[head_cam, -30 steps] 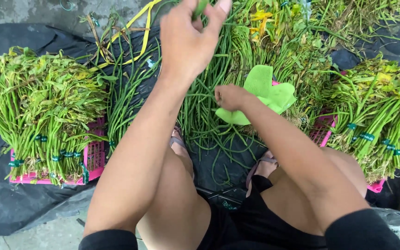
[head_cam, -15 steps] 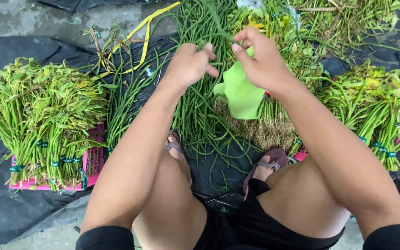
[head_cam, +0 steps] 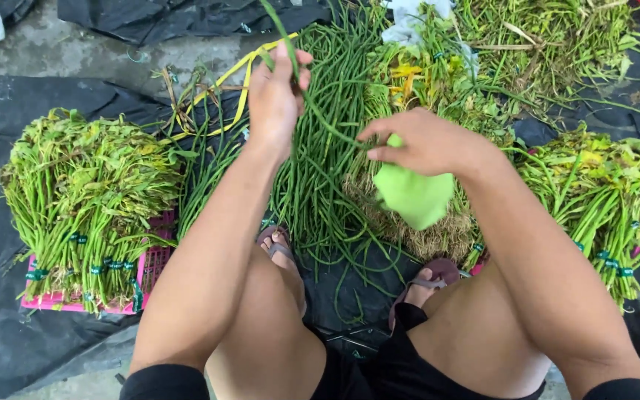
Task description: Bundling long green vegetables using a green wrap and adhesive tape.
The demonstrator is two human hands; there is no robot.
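Observation:
My left hand (head_cam: 275, 100) is raised over a loose heap of long thin green stems (head_cam: 327, 148) and grips one long stem (head_cam: 301, 81) that runs up out of the frame and down toward my other hand. My right hand (head_cam: 424, 144) holds a bright green folded leaf or cloth (head_cam: 412, 196) and pinches the lower part of the same stem between thumb and fingers. Both hands hover above the heap, in front of my knees.
Tied bundles of leafy green stalks (head_cam: 87, 200) lie on a pink crate (head_cam: 153, 259) at the left. More tied bundles (head_cam: 601, 200) lie at the right. A black plastic sheet (head_cam: 9, 348) covers the ground. My sandalled feet (head_cam: 283, 252) rest near the heap.
My left hand has drawn back from the far pile with a long stem in it. My right hand rose from my knee with the green piece and took hold of the stem.

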